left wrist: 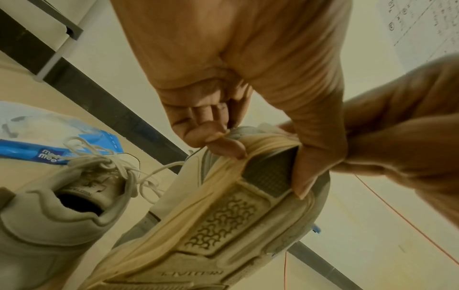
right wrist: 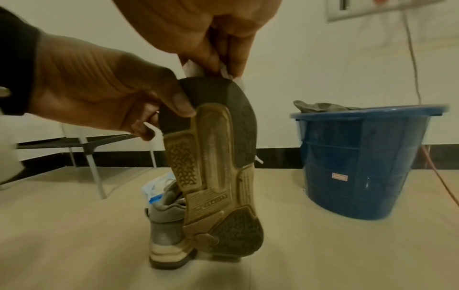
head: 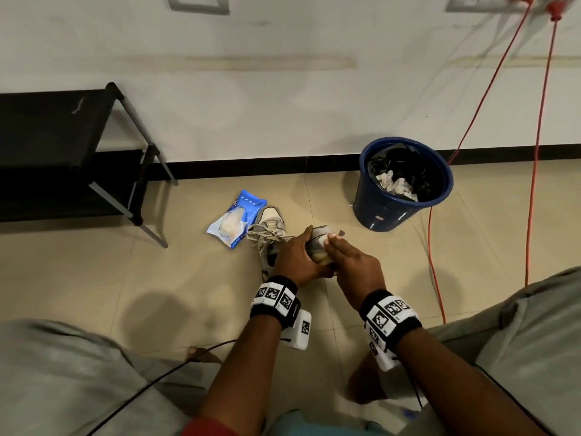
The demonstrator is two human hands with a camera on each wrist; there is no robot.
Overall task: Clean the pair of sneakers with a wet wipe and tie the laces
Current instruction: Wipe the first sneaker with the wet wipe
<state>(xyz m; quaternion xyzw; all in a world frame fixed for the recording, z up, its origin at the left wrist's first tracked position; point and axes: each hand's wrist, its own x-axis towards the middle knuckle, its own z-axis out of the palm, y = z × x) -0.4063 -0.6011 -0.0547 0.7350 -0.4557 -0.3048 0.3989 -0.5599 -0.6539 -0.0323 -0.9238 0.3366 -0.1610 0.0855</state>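
My left hand (head: pixel 295 256) grips one beige sneaker (head: pixel 317 243) off the floor, heel down and sole toward me. Seen from the left wrist, the thumb lies across the sole (left wrist: pixel 223 215) and the fingers curl round the upper. My right hand (head: pixel 342 256) holds a white wet wipe (head: pixel 334 236) against the sneaker's toe. From the right wrist, the wet wipe (right wrist: pixel 192 68) peeks out between my fingers above the dark toe of the sole (right wrist: pixel 218 166). The other sneaker (head: pixel 270 228) stands on the floor with its laces loose, just left of my left hand.
A blue pack of wipes (head: pixel 237 221) lies beside the standing sneaker. A blue bin (head: pixel 402 184) with used wipes in it stands to the right by the wall. A black rack (head: pixel 63 152) is at the left. Orange cables (head: pixel 435 247) run down the floor on the right.
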